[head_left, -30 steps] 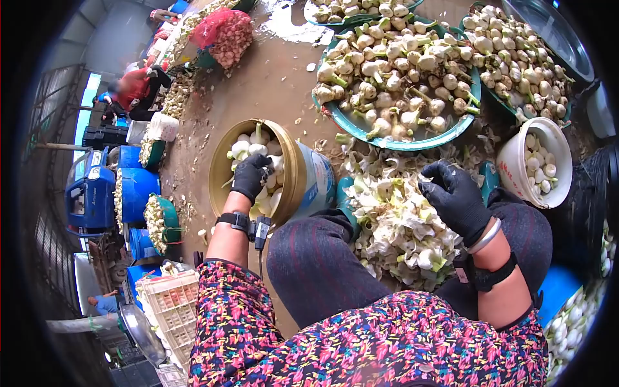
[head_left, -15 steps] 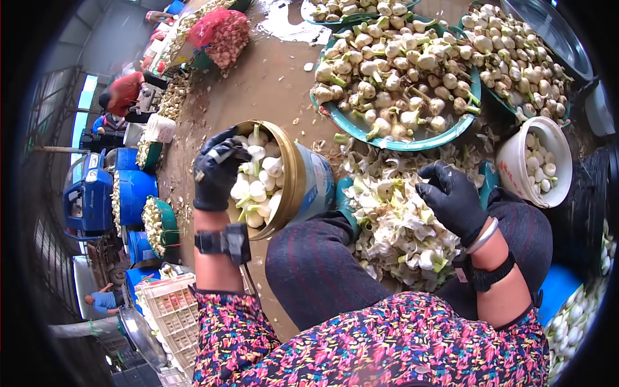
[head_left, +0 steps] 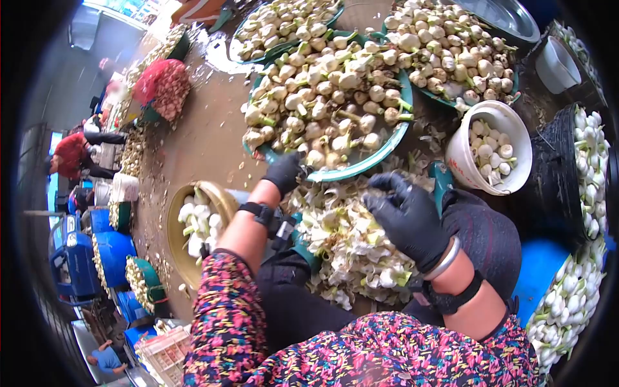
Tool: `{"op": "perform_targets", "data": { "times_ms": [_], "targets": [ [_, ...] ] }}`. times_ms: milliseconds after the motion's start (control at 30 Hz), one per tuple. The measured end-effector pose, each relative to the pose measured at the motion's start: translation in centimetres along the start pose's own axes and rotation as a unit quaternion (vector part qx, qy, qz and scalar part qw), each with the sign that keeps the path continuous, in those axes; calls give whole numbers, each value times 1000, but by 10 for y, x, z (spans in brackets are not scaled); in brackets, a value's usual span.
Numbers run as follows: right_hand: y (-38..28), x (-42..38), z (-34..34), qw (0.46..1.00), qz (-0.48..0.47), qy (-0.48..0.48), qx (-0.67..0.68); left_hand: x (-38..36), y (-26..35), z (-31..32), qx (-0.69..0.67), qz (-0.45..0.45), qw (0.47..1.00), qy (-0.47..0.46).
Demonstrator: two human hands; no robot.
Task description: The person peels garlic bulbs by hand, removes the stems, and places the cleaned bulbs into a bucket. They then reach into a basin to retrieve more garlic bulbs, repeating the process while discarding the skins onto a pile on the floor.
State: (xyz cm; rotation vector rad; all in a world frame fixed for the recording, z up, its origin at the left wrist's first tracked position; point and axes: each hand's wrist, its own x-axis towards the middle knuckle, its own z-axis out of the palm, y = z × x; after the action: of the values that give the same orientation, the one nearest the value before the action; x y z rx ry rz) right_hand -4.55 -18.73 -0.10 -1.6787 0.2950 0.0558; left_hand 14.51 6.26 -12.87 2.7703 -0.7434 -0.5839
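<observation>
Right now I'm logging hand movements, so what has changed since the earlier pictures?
The left hand has moved from the gold bucket of peeled garlic rightward to the near rim of the teal tub of unpeeled garlic; whether it holds anything is unclear. The head camera's view has swung right. The right hand stays half-curled over the garlic peelings.

bulbs (head_left: 329, 90) in basin (head_left: 361, 169), ahead | peelings (head_left: 354, 248) nearer | bucket (head_left: 224, 200) left | pail (head_left: 465, 158) right | crate (head_left: 164, 358), apparently, far left
</observation>
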Motion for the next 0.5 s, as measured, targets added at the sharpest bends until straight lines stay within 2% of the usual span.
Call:
{"op": "perform_targets", "data": {
  "times_ms": [100,167,200,233,300,333,367,400,433,467,500],
  "targets": [
    [6,4,-4,999,-32,-13,-6,28,-4,45,108,-48,993,-25],
    [2,8,-8,1000,-2,-27,-1,37,-4,49,139,-105,981,-80],
    [0,10,-9,1000,-1,-25,1,41,-22,57,169,-54,980,-88],
    [-2,11,-9,1000,3,-26,-9,43,-33,54,170,-53,980,-89],
    [-4,12,-6,999,5,-31,-17,39,-50,42,23,38,999,-9],
    [-2,13,-3,999,-28,-21,-28,28,-47,28,-76,95,992,34],
    [1,12,1,997,-59,-11,-39,2,0,-17,-238,21,971,2],
    [2,12,1,996,-77,-28,-42,-23,38,-52,-267,-22,963,-26],
    [15,14,9,991,-130,-31,8,-41,53,-64,-380,1,924,-34],
    [13,14,11,986,-163,-28,-22,-62,73,-79,-453,18,890,-49],
    [11,14,14,979,-195,-26,-53,-84,97,-98,-460,43,884,-69]
  ]
}}
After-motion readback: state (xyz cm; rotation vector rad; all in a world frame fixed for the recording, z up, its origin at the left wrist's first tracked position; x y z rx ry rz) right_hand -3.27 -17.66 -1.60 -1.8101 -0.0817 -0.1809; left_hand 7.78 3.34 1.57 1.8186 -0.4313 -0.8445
